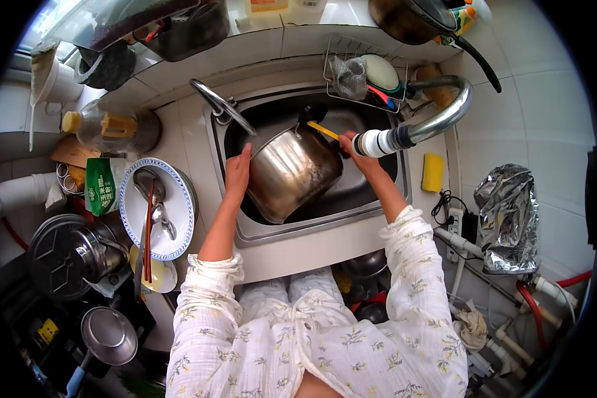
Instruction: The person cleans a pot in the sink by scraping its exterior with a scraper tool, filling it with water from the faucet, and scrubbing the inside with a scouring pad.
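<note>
A steel pot (292,174) is tilted on its side in the sink (272,233), its rounded outer wall facing me. My left hand (238,171) is against the pot's left side, thumb up and fingers partly hidden behind it. At the pot's far right edge, my right hand (359,154) is closed on a thin yellow handle (324,130). A black part shows at the handle's far end, but I cannot make out what kind of tool it is. The chrome faucet (222,106) reaches over the pot's upper left.
A thick curved metal pipe (448,109) hangs close to my right hand. Behind the sink stands a wire rack (365,71) with scrubbers. A yellow sponge (432,172) lies right. At left, a blue-rimmed bowl (129,219) holds spoons and chopsticks, beside an oil bottle (119,129).
</note>
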{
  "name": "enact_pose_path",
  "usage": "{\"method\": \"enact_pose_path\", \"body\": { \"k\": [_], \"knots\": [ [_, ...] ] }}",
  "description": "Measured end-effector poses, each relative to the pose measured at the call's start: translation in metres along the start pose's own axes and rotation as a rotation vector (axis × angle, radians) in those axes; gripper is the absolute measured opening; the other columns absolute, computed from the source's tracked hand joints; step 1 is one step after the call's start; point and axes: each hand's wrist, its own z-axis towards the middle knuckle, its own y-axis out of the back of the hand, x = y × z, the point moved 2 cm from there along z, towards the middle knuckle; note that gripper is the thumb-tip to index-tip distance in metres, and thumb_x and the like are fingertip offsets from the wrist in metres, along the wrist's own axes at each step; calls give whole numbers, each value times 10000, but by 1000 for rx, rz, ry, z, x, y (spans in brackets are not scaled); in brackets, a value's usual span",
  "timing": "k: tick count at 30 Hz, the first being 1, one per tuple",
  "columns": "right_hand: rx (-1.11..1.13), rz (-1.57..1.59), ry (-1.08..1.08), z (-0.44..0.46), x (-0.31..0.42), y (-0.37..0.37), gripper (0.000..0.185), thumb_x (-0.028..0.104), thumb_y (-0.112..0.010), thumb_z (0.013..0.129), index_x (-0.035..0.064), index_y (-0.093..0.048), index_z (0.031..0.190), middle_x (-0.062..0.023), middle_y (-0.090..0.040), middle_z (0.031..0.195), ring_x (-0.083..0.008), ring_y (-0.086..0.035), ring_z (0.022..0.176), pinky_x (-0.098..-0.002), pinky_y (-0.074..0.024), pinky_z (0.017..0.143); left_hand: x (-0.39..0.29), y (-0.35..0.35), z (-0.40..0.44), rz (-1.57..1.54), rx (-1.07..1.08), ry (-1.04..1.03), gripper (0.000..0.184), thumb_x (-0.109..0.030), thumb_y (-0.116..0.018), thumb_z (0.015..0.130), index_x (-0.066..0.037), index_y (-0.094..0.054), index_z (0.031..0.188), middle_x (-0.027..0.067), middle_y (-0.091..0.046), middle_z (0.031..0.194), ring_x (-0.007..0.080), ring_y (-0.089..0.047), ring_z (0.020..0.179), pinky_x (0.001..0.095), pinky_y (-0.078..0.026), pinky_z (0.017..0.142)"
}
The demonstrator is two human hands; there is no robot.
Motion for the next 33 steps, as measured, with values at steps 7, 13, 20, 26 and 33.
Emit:
{"method": "enact_pose_path", "body": {
  "k": [7, 13, 20, 26, 33],
  "knots": [
    [-185, 20, 100, -15, -44, 2, 263, 273, -548, 909, 65, -531, 749, 14, -438, 612, -94, -410, 571, -250, -350, 528, -8, -3, -1, 3, -5, -49, 585, -414, -503, 935, -17, -352, 534, -34, -300, 530, 80, -263, 535, 296, -243, 460],
    [-6, -71, 11, 4, -9, -1, 206, 209, -596, 887, 54, -538, 764, 12, -463, 635, -97, -432, 582, -254, -377, 555, -10, 3, -5, 0, 12, 15, 571, -392, -500, 942, 3, -384, 546, -33, -311, 534, 81, -273, 539, 299, -255, 464],
    [-204, -16, 184, -14, -45, 9, 252, 248, -547, 914, 61, -523, 747, 13, -427, 600, -97, -407, 566, -267, -350, 528, -7, -1, -1, -11, -11, -29, 572, -391, -503, 940, 15, -391, 552, -14, -313, 525, 87, -277, 535, 302, -263, 466],
    [-35, -76, -39, -1, -19, 1, 250, 238, -548, 908, 51, -534, 743, -3, -447, 607, -111, -422, 565, -274, -357, 524, -2, 4, -5, 1, -24, -25, 576, -386, -505, 940, 20, -383, 549, -4, -299, 524, 91, -275, 531, 307, -259, 463],
    [-137, -41, 112, -11, -41, 2, 203, 222, -585, 889, 42, -568, 797, -35, -518, 659, -142, -470, 593, -288, -399, 570, -6, 5, -4, -18, -5, -26, 580, -395, -504, 939, 9, -382, 541, -23, -322, 517, 87, -269, 528, 304, -254, 461]
  ]
}}
